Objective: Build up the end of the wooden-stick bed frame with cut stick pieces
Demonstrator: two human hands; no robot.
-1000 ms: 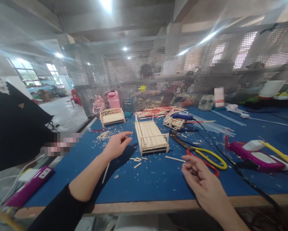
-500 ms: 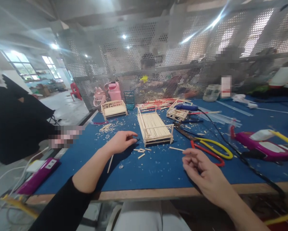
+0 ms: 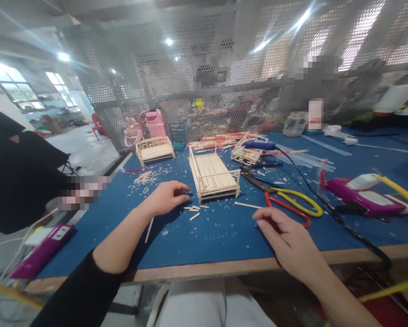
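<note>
My left hand (image 3: 165, 198) rests on the blue table left of a miniature bed frame made of thin wooden sticks (image 3: 215, 175). Its fingers are stretched forward with the thumb apart, and nothing shows in them. My right hand (image 3: 281, 230) lies near the table's front edge, its fingers loosely bent and the thumb close below them. A thin wooden stick (image 3: 246, 205) runs along the table to behind its fingertips; I see no grip on it. Short stick offcuts (image 3: 194, 215) lie before the bed frame. A longer stick (image 3: 149, 230) lies partly hidden under my left wrist.
Behind stand two similar stick-built pieces, one at left (image 3: 155, 151) and one at right (image 3: 246, 153), with a blue-handled tool (image 3: 260, 145) over the latter. Pliers with red and yellow handles (image 3: 287, 204), a black cord (image 3: 306, 184) and a purple power strip (image 3: 367, 195) lie at right.
The camera view has shifted slightly, so everything sits a little further left and higher. The fingers of my right hand have drawn closer together. The bed frame and sticks stay in place.
</note>
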